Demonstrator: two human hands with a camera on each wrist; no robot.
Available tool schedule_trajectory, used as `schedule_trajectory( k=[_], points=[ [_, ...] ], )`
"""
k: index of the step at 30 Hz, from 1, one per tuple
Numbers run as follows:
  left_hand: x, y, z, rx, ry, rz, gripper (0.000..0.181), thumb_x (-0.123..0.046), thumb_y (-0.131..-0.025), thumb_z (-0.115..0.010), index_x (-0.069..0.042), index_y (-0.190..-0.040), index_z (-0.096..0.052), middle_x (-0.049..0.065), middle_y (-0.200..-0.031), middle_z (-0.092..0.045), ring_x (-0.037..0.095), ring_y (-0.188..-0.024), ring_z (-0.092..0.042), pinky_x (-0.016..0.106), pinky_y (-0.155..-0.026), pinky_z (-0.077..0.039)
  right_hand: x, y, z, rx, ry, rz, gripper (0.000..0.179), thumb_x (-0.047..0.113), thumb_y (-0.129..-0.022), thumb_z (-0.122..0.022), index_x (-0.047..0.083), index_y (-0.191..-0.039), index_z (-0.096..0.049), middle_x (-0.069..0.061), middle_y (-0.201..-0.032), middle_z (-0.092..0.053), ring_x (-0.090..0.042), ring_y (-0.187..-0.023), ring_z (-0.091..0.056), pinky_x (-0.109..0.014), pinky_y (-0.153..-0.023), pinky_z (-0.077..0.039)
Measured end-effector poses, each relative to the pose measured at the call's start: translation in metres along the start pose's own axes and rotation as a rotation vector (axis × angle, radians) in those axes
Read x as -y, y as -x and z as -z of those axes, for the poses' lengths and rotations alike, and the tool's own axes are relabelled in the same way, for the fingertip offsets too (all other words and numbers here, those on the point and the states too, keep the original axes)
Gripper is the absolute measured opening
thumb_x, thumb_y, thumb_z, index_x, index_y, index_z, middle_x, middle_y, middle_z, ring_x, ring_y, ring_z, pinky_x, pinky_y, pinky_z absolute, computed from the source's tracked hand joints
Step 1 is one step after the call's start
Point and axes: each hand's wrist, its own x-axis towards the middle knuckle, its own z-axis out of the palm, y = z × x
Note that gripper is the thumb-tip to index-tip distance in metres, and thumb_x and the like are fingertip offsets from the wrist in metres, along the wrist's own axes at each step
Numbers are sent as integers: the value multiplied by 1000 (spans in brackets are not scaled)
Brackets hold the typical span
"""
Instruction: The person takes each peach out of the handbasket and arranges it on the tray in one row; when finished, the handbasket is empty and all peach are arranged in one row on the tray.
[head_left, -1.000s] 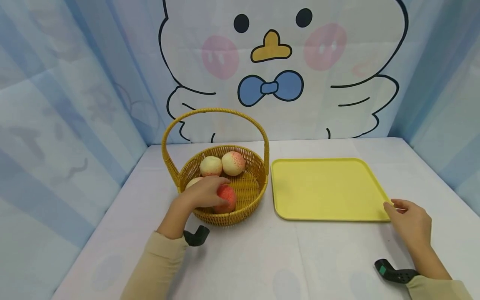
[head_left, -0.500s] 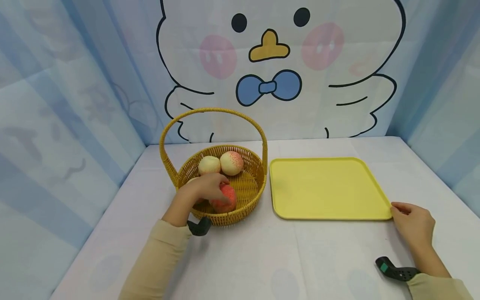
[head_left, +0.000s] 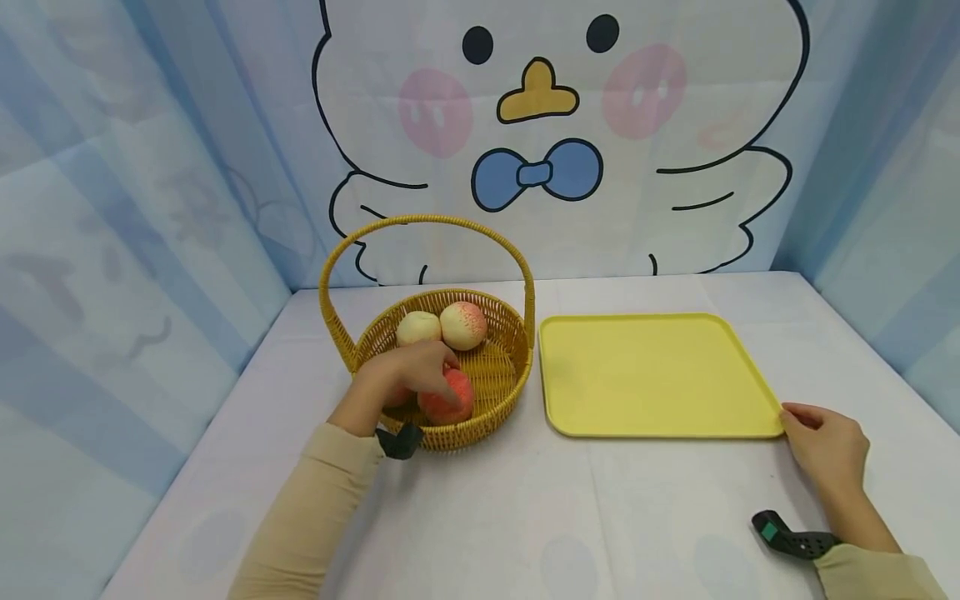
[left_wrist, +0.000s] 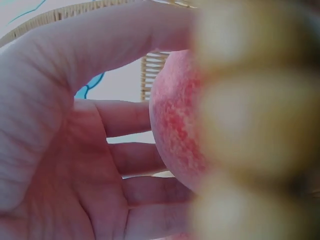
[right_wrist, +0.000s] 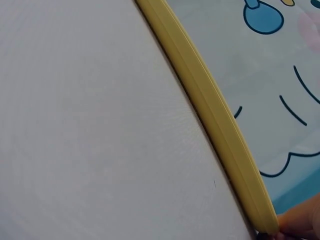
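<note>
A red peach (head_left: 452,397) lies in the near part of a woven basket (head_left: 487,437). My left hand (head_left: 408,371) reaches over the basket's near left rim and holds that peach. In the left wrist view the thumb passes above the peach (left_wrist: 175,120) and the fingers lie below; a blurred basket part hides its right side. My right hand (head_left: 828,446) pinches the near right corner of a yellow tray (head_left: 652,375). In the right wrist view the tray's edge (right_wrist: 210,110) runs down to my fingers (right_wrist: 302,217).
Two pale peaches, one plain (head_left: 418,328) and one speckled red (head_left: 463,325), sit at the basket's back. Another peach (head_left: 397,397) is partly hidden under my left hand. The tall basket handle (head_left: 427,219) arches overhead. A cartoon-print curtain (head_left: 570,242) stands behind the white table (head_left: 525,517).
My left wrist has shifted slightly forward, with the fingers still about the red peach, which stays in the basket. The right hand stays at the tray corner. The head view has shifted a little.
</note>
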Motion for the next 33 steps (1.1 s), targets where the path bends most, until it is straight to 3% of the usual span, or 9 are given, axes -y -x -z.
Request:
schedule_trajectory(
  k=[5, 11, 19, 26, 33],
  points=[
    [4, 1, -2, -9, 23, -28, 61, -26, -66, -77, -3, -120, -58, 1, -106, -58, 13, -91, -54, 30, -77, -46, 1, 0, 0, 4, -10, -26, 38, 18, -92, -49, -12, -115, -57, -29, -104, -59, -36, -95, -50, -29, -62, -35],
    [14, 4, -10, -71, 131, -42, 63, -31, -65, -79, -7, -119, -58, -1, -106, -56, 13, -92, -53, 30, -77, -46, 1, 1, 1, 11, -20, -33, 39, 19, -92, -48, -12, -116, -56, -29, -105, -58, -38, -98, -49, -32, -64, -34],
    [26, 5, -21, -176, 193, -164, 58, -32, -67, -77, -6, -116, -60, 2, -108, -59, 12, -92, -54, 30, -78, -46, 1, 0, 0, 14, -22, -42, 40, 20, -92, -48, -11, -117, -56, -29, -107, -57, -38, -99, -49, -30, -64, -34],
    [30, 7, -27, -244, 383, -255, 54, -28, -69, -78, -8, -115, -59, 4, -112, -58, 16, -97, -55, 33, -81, -47, -1, 0, -2, 7, -27, -40, 40, 20, -92, -48, -11, -117, -56, -29, -108, -57, -39, -102, -48, -33, -67, -34],
    [22, 8, -29, -327, 532, -324, 56, -22, -72, -79, -5, -120, -56, 7, -114, -57, 21, -104, -54, 37, -87, -45, -4, -3, -3, 16, -32, -43, 42, 22, -92, -48, -10, -118, -56, -28, -109, -56, -37, -100, -48, -32, -66, -33]
  ],
)
